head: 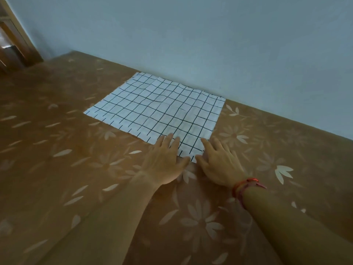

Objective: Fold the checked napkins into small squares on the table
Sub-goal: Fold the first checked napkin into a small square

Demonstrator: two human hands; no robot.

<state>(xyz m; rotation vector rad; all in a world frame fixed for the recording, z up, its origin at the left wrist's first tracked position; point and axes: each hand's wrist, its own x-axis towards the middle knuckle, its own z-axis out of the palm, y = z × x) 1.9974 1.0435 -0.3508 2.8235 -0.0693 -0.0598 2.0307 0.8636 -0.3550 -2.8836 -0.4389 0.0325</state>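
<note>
On the brown floral-print table cover [57, 169], near the far edge by the wall, lies the white cloth napkin w/ thin black check lines [158, 109], spread flat and unfolded. It shows soft creases across the middle and short black tick marks along its near-left edge. It sits turned approx. diagonal to the view: one corner points near, toward the person, the opposite corner sits far-left by the wall. Its long axis is hard to call; it looks close to square.

The near corner is partly covered by both hands. Left hand [164, 161] lies palm-down, fingers spread flat, fingertips on the napkin's near-left edge. Right hand [217, 163] lies flat just beside it, fingers on the near-right edge; thumbs nearly meet at the corner tip. Neither hand grips anything, both are open and pressing flat. A red thread band [244, 188] wraps the right wrist.

Pale blue-grey wall [210, 44] behind; a brown wooden frame [15, 39] at far left is cut off by the edge, blurry.
</note>
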